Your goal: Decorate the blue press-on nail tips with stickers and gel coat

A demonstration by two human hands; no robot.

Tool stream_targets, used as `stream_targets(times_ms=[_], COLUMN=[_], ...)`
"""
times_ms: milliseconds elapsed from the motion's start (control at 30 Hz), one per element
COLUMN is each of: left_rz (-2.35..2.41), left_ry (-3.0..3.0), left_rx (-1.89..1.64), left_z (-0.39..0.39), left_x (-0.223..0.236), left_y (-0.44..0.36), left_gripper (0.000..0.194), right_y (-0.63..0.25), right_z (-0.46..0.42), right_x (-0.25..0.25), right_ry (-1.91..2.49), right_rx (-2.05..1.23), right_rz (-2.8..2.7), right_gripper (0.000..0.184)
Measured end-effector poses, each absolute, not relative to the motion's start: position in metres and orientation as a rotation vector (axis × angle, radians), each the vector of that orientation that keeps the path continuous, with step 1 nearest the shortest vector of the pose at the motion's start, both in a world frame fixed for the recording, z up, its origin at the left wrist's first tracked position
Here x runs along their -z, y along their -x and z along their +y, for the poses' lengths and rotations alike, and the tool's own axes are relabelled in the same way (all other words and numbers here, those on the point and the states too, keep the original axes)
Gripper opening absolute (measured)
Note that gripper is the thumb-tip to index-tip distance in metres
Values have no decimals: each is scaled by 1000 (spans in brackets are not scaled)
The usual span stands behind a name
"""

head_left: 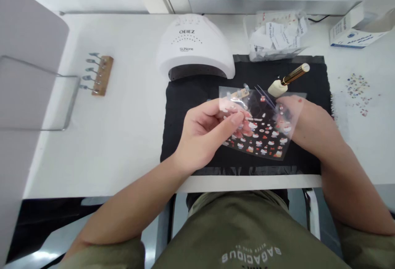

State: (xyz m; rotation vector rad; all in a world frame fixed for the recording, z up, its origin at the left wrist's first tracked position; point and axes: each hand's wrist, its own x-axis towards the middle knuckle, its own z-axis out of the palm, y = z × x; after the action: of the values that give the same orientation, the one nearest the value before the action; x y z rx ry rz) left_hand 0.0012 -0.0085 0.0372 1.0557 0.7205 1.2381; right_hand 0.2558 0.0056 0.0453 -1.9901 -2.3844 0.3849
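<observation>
A clear sticker sheet (262, 145) printed with small white-and-red cat figures is pinched between the thumb and fingers of my left hand (205, 131). Behind its right part, seen through the plastic, is my right hand (296, 114), closed around purple tweezers (264, 97) whose tips point up and left. Some of the right fingers are blurred by the sheet. A wooden holder with nail tips (240, 93) lies partly covered by the sheet's upper left. Just beyond the right hand, a cream polish bottle with a gold cap (288, 80) leans on the black mat (179, 137).
A white nail lamp (194, 44) stands behind the mat. Another wooden holder with several nail tips (103, 75) is at left. At right are a bag of alcohol pads (274, 38), an open alcohol pad box (354, 32) and scattered small gems (358, 90).
</observation>
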Motion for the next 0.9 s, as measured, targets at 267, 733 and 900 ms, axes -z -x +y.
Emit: stream_targets(times_ms=[267, 733, 900], left_rz=[663, 738, 775], left_ry=[-1047, -1053, -1030], left_rx=[-1279, -1374, -1423], left_z=[-8, -7, -7], left_x=[-38, -37, -33], left_y=[-2, -2, -1], left_gripper=[5, 9, 9], right_y=[-250, -243, -259], right_z=[7, -2, -21], right_x=[-57, -69, -68], right_ry=[2182, 2018, 1717], right_rx=[-449, -437, -206], right_rz=[-2358, -1918, -1635], right_gripper=[6, 18, 6])
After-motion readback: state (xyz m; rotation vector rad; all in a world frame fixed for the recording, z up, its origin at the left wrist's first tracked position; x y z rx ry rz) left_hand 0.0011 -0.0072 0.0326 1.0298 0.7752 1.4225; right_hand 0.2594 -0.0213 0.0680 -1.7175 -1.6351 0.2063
